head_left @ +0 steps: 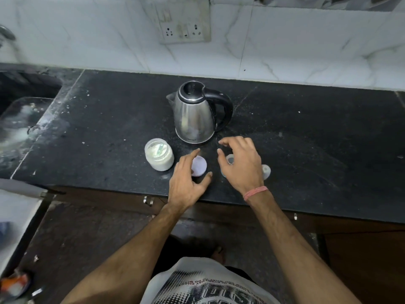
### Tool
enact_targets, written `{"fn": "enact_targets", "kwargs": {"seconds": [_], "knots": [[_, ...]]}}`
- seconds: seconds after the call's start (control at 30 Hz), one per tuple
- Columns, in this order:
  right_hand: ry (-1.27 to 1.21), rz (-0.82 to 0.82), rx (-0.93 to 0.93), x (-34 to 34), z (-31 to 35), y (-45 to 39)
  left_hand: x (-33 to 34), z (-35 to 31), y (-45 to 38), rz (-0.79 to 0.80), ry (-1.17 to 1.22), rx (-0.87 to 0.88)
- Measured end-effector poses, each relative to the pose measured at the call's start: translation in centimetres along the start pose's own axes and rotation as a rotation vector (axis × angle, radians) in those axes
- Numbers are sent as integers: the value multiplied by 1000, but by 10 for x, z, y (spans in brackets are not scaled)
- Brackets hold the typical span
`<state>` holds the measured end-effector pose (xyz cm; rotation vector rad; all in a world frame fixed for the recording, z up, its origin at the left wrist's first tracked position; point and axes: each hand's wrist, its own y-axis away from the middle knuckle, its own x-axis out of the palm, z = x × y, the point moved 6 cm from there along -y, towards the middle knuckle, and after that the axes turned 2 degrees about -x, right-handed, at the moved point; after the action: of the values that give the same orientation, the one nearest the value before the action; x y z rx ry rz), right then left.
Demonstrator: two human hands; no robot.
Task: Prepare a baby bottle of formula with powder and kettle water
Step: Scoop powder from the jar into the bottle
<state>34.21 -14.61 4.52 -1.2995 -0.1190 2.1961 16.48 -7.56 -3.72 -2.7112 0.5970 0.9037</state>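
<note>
— Two hands are out over the dark surface [306, 128], you say. How do they sit?

— The left hand [188, 183] is spread, fingers fairly straight, thumb out to the right. It hovers over or rests against a pale lilac lid [199, 166] lying on the surface; I cannot tell whether it touches it, and nothing is gripped.

— And the other one?

— The right hand [240, 163] has a pink thread band [255, 192] at the wrist. Its fingers are loosely arched and apart, holding nothing I can see. It hangs over the baby bottle [230, 160], whose open mouth peeks out under the palm. Whether the fingers touch the bottle I cannot tell.

— Anything just beside that?

— To the right of the right hand, a pale bottle teat piece [266, 171] sits on the surface, partly hidden by the wrist.

— Where is the powder?

— In a clear jar [159, 157], lid off, white powder inside with what looks like a scoop in it. It stands just left of the left hand.

— And the water?

— The steel kettle [195, 113] with its black handle turned right stands upright behind both hands, spout to the left, near the jar and bottle.

— Farther out?

— A switch and socket plate [183, 23] on the white tiled wall behind, and a sink [22, 119] at the far left.
</note>
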Motion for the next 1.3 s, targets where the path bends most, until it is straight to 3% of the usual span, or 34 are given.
{"fn": "enact_targets", "kwargs": {"seconds": [0.3,0.5,0.63,0.97,1.13,1.3], "knots": [[-141,208,-187,66,87,-30,-63,58,8,-245,29,-293],[-47,387,-228,106,122,-54,-94,91,5,-288,76,-408],[92,502,-237,123,133,-68,-106,96,-12,-259,104,-368],[393,550,-214,138,146,-90,-92,108,-43,-96,188,-221],[386,543,-175,143,145,-92,-92,104,-41,-120,217,-218],[212,537,-75,142,133,-84,-94,99,-40,-108,227,-210]]}}
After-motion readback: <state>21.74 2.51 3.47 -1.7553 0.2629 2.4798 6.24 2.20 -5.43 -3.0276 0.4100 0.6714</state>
